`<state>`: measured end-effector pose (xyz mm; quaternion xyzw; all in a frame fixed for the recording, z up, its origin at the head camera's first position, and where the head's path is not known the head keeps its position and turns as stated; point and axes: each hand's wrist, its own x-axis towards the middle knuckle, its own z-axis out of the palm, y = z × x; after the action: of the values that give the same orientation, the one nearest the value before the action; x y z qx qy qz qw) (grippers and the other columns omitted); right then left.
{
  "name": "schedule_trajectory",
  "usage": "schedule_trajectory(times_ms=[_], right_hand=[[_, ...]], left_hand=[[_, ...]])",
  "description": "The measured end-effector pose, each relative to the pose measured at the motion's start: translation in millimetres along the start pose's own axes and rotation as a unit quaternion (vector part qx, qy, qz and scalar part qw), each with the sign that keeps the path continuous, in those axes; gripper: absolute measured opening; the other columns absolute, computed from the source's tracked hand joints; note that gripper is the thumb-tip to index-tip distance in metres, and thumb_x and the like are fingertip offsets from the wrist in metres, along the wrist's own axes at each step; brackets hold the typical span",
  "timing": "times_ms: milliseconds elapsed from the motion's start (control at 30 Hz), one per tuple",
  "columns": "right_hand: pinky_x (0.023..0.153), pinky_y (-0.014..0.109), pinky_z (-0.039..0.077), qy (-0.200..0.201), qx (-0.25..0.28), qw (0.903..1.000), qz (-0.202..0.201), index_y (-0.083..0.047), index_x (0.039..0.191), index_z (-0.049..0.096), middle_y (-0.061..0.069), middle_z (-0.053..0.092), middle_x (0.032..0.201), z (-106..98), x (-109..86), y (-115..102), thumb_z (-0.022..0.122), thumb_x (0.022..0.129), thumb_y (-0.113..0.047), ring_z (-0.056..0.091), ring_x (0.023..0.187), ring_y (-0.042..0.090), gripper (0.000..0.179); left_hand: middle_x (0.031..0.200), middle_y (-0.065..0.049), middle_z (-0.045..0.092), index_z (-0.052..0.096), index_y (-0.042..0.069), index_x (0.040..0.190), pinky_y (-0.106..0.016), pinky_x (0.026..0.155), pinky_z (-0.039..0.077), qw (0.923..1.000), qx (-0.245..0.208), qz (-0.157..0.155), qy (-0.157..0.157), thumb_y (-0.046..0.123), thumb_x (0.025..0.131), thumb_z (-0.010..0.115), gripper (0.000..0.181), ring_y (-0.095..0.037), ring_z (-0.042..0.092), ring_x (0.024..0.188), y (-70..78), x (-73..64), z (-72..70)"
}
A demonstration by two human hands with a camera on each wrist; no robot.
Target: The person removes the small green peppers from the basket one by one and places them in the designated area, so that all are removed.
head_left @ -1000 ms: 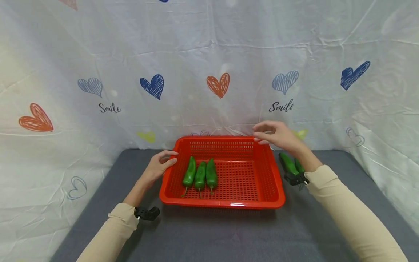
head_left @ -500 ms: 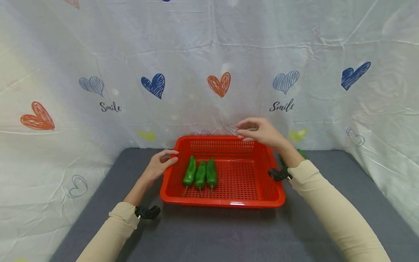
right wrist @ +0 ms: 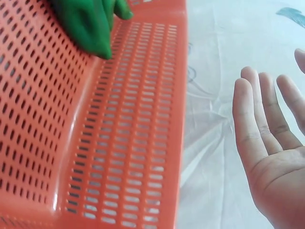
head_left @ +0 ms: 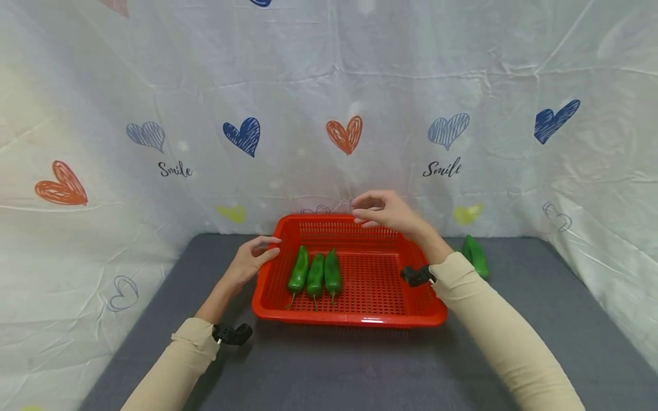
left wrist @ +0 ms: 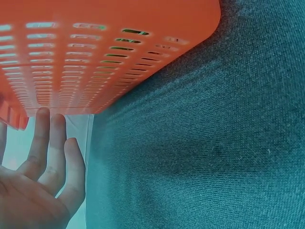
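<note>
Inside the red plastic basket [head_left: 375, 279], three green chili peppers [head_left: 315, 276] lie side by side toward the left, stems facing the near side. My left hand [head_left: 248, 261] is at the basket's left rim with fingers loosely bent, and in the left wrist view its fingertips [left wrist: 43, 117] are by the outer wall. Over the back rim hovers my right hand [head_left: 388, 211], holding nothing. Its relaxed fingers [right wrist: 245, 114] show apart from the basket in the right wrist view, where some green peppers [right wrist: 88, 26] appear at the top.
On the grey tablecloth [head_left: 349, 371], right of the basket, lies another green pepper [head_left: 475, 257]; my right forearm hides part of that area. A white curtain [head_left: 298, 74] with printed hearts hangs directly behind the table. Black cameras sit on both wrists.
My right hand has moved left from above the basket's back right corner to over its back rim. The left hand, basket and peppers inside have stayed in place.
</note>
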<state>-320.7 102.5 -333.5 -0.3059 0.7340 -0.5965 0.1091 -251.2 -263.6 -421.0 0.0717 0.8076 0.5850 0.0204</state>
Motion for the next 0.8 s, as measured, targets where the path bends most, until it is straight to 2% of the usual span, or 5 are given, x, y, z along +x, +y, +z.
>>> schedule_trajectory(times_ms=[133,267,500,667,800], right_hand=[[0.088,0.053,0.054,-0.006,0.007,0.9999,0.008,0.005,0.125,0.064,0.027,0.063,0.123,6.6,3.3,3.5,0.068,0.099,-0.007,0.060,0.109,0.052,0.029],[0.087,0.048,0.056,-0.013,0.010,0.9998,0.013,0.008,0.127,0.062,0.029,0.060,0.126,12.0,7.0,9.1,0.069,0.099,-0.008,0.061,0.109,0.049,0.034],[0.089,0.055,0.053,-0.016,0.012,0.9996,0.019,0.005,0.125,0.064,0.025,0.062,0.121,19.1,12.0,20.6,0.070,0.098,-0.008,0.062,0.108,0.050,0.031],[0.090,0.056,0.052,-0.019,0.024,0.9985,0.045,0.008,0.127,0.062,0.021,0.065,0.116,23.8,15.9,29.1,0.071,0.098,-0.009,0.060,0.110,0.052,0.035],[0.094,0.059,0.048,-0.034,0.029,0.9964,0.072,0.011,0.131,0.058,0.026,0.062,0.121,27.5,18.2,34.7,0.071,0.098,-0.012,0.058,0.113,0.052,0.042]], left_hand=[[0.133,-0.029,0.057,0.058,0.000,0.138,-0.042,0.076,0.059,0.9999,-0.006,-0.008,-0.004,0.017,0.102,0.066,0.041,-0.036,0.065,0.106,4.4,-0.5,-0.2],[0.132,-0.031,0.057,0.058,-0.003,0.137,-0.044,0.075,0.059,0.9998,-0.010,-0.012,-0.007,0.015,0.102,0.065,0.040,-0.036,0.065,0.104,7.3,-0.3,-0.4],[0.133,-0.027,0.058,0.058,0.003,0.139,-0.041,0.076,0.059,0.9999,-0.008,-0.010,-0.001,0.021,0.102,0.067,0.042,-0.032,0.066,0.105,-1.0,1.1,-1.2],[0.132,-0.027,0.059,0.059,0.003,0.138,-0.042,0.076,0.059,1.0000,-0.005,-0.007,0.002,0.022,0.102,0.067,0.042,-0.033,0.066,0.104,-1.8,0.5,-0.5],[0.133,-0.027,0.058,0.058,0.003,0.139,-0.042,0.076,0.059,1.0000,-0.007,-0.006,0.001,0.023,0.102,0.067,0.043,-0.033,0.066,0.105,-0.4,-0.3,-0.2]])
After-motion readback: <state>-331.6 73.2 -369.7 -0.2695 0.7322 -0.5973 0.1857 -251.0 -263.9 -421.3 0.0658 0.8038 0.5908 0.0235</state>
